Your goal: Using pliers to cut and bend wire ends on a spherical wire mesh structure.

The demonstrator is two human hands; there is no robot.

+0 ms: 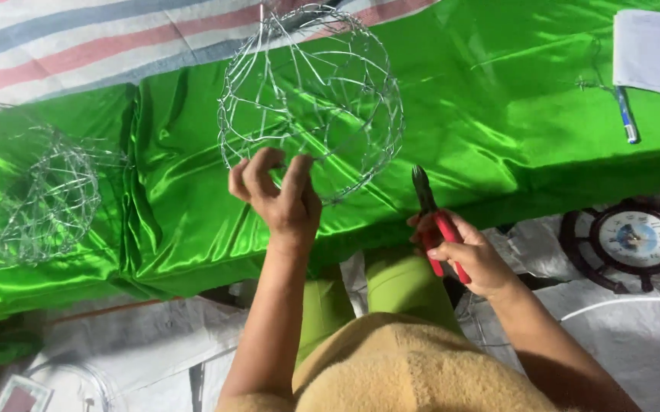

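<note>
Wire ball (311, 99): open lattice of thin bright wire, roughly spherical, see-through, irregular cells. It is held up over the green cloth (498, 91), just above and beyond the left fingertips. No clear long axis is seen, as the shape is near round; its lower rim is turned toward the left hand (280, 194).

Left fingers (257, 172) are curled and pinched onto the lower edge wires of the ball, thumb opposed to the index.

Pliers (438, 225): red handles, dark jaws. The long axis is run near vertical in view, tilted slightly; the nose is pointed up and away from the palm, toward the ball's lower right side, but apart from it. The handles are wrapped by the right hand (467, 255), fingers closed around them.

A second wire ball (44, 202) is lying on the cloth, well apart to the left of the left fingers. A pen (626, 114) and paper (654, 49) are placed well beyond the right fingers.
</note>
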